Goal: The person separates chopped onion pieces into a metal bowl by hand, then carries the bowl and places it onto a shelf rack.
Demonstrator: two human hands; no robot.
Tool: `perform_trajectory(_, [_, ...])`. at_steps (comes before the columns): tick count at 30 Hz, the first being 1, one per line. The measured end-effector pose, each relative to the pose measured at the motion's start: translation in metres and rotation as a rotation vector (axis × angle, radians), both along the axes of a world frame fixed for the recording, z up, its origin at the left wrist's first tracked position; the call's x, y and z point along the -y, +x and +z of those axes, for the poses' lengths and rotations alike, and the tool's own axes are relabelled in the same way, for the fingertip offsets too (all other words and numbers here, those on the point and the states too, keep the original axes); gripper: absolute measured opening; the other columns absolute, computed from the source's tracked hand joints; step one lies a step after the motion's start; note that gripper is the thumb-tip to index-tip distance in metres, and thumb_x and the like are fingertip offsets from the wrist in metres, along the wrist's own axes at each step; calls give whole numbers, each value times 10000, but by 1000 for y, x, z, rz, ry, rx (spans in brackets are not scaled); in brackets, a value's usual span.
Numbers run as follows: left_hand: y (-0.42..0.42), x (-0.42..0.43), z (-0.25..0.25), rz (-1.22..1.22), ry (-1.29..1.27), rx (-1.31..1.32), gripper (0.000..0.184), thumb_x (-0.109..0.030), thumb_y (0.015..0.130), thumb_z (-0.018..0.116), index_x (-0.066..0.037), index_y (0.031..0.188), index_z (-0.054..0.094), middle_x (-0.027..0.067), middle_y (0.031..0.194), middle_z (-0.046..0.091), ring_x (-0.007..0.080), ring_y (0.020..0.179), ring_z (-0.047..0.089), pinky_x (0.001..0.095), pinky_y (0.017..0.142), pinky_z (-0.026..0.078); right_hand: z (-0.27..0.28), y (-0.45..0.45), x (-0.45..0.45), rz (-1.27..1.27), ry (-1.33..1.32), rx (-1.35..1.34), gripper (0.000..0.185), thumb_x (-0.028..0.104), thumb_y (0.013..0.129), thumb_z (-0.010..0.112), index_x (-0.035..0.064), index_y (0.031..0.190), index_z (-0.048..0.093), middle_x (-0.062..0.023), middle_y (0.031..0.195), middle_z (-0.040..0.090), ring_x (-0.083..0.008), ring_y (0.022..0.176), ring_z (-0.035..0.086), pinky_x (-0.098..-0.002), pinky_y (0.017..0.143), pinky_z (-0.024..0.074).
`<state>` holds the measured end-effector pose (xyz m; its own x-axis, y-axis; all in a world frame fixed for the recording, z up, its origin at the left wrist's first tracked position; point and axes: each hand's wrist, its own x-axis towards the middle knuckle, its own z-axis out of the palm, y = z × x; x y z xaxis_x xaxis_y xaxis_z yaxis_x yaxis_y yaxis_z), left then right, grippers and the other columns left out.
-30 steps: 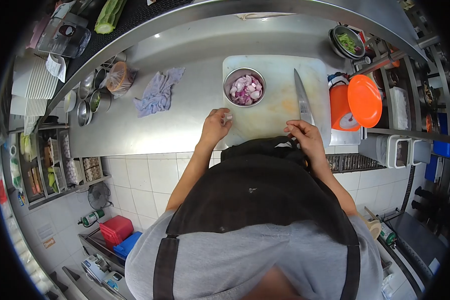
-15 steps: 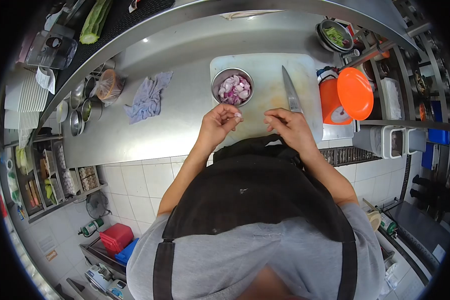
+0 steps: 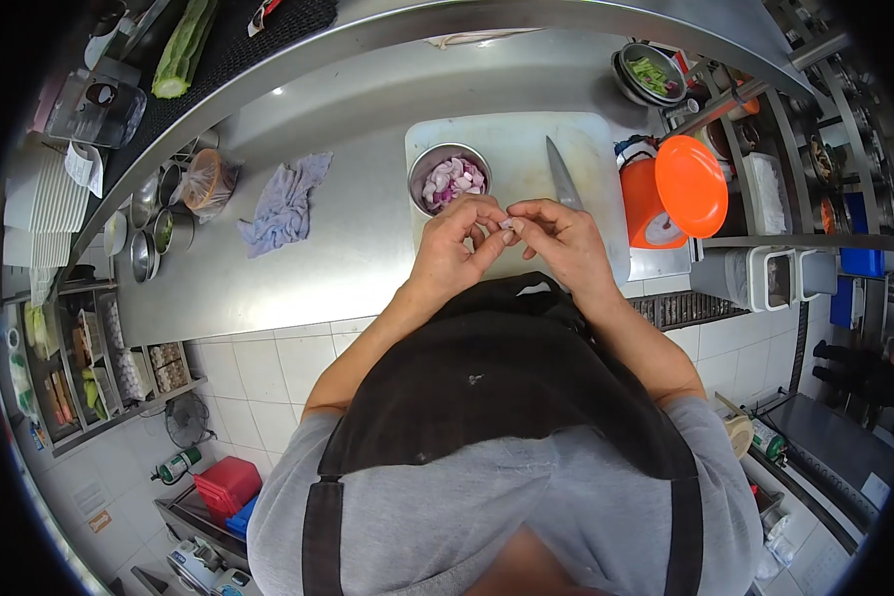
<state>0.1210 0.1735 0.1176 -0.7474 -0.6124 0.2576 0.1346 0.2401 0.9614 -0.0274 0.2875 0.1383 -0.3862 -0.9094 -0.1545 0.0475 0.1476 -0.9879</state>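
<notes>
From my head camera, my left hand point(image 3: 459, 246) and right hand point(image 3: 564, 246) pinch a small pale piece point(image 3: 508, 224) between them over the cutting board point(image 3: 515, 149), its long axis too tiny to read. The bowl point(image 3: 419, 171) of onion pieces point(image 3: 455, 179) sits just beyond my left, the nearer of 2, fingers overlapping its near rim. The knife point(image 3: 561, 174) points away, between bowl and orange scale point(image 3: 646, 199).

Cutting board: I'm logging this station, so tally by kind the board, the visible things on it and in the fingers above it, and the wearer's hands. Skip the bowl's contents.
Cutting board: 1
Steel bowl: 1
Knife: 1
Small pale piece at the fingertips: 1
Hands, left hand and right hand: 2
Total: 6
</notes>
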Motion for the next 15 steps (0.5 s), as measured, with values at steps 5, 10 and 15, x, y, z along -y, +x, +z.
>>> perform_trajectory(5, [3, 0, -5, -44, 32, 68, 179, 28, 838, 706, -13, 1000, 643, 89, 1063, 653, 150, 800, 665, 248, 582, 511, -1, 0, 1, 42, 43, -152, 326, 142, 905, 657, -16, 1190, 649, -127, 971, 734, -183, 833, 713, -301, 686, 562])
perform_trajectory(10, [8, 3, -2, -2, -135, 140, 164, 64, 872, 661, 8, 1025, 642, 92, 1047, 670, 146, 883, 672, 242, 662, 542, 3, 3, 1, 153, 30, -274, 411, 116, 889, 649, 36, 1289, 603, -151, 1067, 720, -226, 878, 723, -320, 727, 570])
perform_trajectory(15, [6, 45, -27, 121, 66, 74, 227, 23, 834, 669, -22, 1057, 670, 102, 981, 698, 174, 839, 688, 274, 668, 556, 11, 1, 12, 126, -99, -278, 555, 8, 860, 644, 21, 1398, 509, -142, 1265, 637, -170, 992, 687, -245, 691, 533])
